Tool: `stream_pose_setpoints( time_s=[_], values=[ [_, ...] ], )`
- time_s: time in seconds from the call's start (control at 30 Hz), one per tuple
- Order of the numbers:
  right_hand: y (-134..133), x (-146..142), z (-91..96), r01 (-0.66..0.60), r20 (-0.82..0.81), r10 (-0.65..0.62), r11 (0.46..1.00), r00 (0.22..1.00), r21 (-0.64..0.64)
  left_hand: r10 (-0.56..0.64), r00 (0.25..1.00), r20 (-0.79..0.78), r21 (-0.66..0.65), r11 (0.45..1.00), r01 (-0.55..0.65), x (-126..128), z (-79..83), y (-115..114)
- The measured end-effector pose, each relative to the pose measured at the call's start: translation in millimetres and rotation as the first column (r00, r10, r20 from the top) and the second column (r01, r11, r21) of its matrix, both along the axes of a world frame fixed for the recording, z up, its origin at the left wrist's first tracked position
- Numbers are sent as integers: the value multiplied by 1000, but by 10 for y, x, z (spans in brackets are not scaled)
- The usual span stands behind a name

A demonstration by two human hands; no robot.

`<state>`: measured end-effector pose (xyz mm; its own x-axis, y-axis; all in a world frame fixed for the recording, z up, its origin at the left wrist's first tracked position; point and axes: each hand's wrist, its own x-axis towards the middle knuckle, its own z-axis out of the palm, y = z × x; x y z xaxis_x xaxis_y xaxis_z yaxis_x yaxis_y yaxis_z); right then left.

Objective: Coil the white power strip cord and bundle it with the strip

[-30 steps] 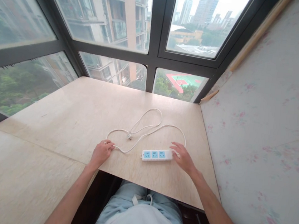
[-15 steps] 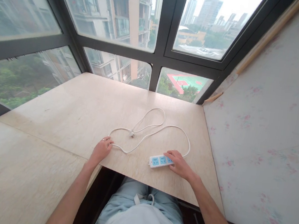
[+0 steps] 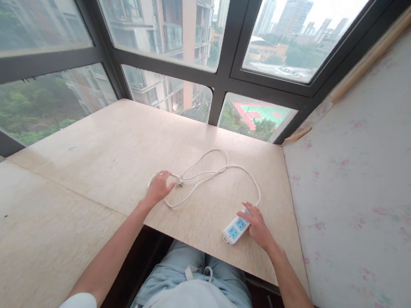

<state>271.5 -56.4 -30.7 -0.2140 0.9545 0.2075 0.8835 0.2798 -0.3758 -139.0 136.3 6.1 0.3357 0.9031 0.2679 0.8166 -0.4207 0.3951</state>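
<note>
A white power strip (image 3: pixel 236 228) with blue socket faces lies at a slant near the counter's front edge. My right hand (image 3: pixel 257 225) grips its far end from above, covering part of the sockets. From that end a white cord (image 3: pixel 246 170) runs out and loops leftward over the counter. The cord's plug (image 3: pixel 180 181) lies beside one of the loops. My left hand (image 3: pixel 157 188), wearing a ring, hovers over the cord's left bend with thumb and fingers apart, just left of the plug. Part of the cord is hidden under that hand.
The pale stone-patterned counter (image 3: pixel 89 160) has a seam on the left. Dark window frames (image 3: pixel 219 76) border its back and left sides. A flower-papered wall (image 3: pixel 364 192) rises on the right. My legs (image 3: pixel 186 260) are below the front edge.
My left hand has let go of the cord and moved up and right toward the plug. The power strip has turned steeper and shifted right under my right hand; the cord has shifted.
</note>
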Motion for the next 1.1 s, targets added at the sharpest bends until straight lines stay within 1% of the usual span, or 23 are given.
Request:
stream_pose_setpoints(
  time_s=[0.07, 0.13, 0.2, 0.27, 0.37, 0.47, 0.57, 0.63, 0.7, 0.73, 0.77, 0.83, 0.87, 0.9, 0.97, 1.03, 1.07, 1.1],
  values=[
    [61, 72, -30, 12, -19, -11, 1000, 1000, 26, -39, 999, 0, -70, 997, 39, 236, 60, 105],
    [145, 177, -39, 39, -29, -38, 998, 999, 52, -75, 997, -29, -191, 979, 68, 430, 101, 213],
    [253, 306, -31, 70, -29, -68, 995, 997, 74, -106, 993, -51, -283, 955, 87, 559, 123, 316],
    [381, 439, -8, 89, -14, -89, 992, 996, 85, -119, 992, -46, -333, 938, 97, 624, 135, 410],
    [588, 607, 48, 87, 21, -89, 993, 996, 80, -126, 992, 1, -400, 909, 116, 621, 163, 517],
    [772, 716, 104, 57, 54, -58, 998, 997, 23, -131, 988, 82, -468, 870, 154, 523, 224, 548],
    [900, 752, 157, 64, 86, -58, 996, 995, -67, -128, 977, 172, -539, 817, 202, 372, 311, 479],
    [952, 707, 210, 95, 71, -88, 991, 994, -94, -71, 951, 302, -593, 767, 246, 282, 383, 393],
    [977, 573, 301, 123, -19, -125, 990, 992, -75, 64, 879, 473, -622, 730, 282, 237, 467, 288],
    [980, 464, 366, 132, -95, -137, 990, 986, -53, 152, 820, 551, -620, 732, 282, 239, 512, 229],
    [978, 324, 444, 135, -189, -139, 990, 972, -33, 238, 752, 614, -607, 751, 258, 260, 557, 167],
    [965, -38, 629, 113, -395, -108, 994, 912, -11, 370, 610, 701, -560, 815, 150, 357, 643, 28],
    [959, -250, 728, 87, -502, -90, 996, 860, -30, 415, 531, 738, -533, 842, 84, 430, 682, -47],
    [958, -473, 826, 50, -610, -81, 996, 788, -67, 444, 458, 770, -511, 859, 27, 517, 716, -124],
    [977, -915, 998, -98, -783, -68, 982, 618, -163, 468, 341, 816, -483, 874, -44, 713, 769, -277],
    [1024, -1299, 1115, -278, -882, -72, 934, 466, -223, 474, 263, 840, -481, 876, -41, 904, 807, -411],
    [1054, -1453, 1150, -349, -906, -72, 908, 416, -233, 472, 237, 849, -482, 876, -19, 983, 825, -467],
    [1084, -1576, 1172, -385, -917, -72, 893, 392, -234, 469, 217, 856, -482, 876, 6, 1043, 843, -513]
  ],
)
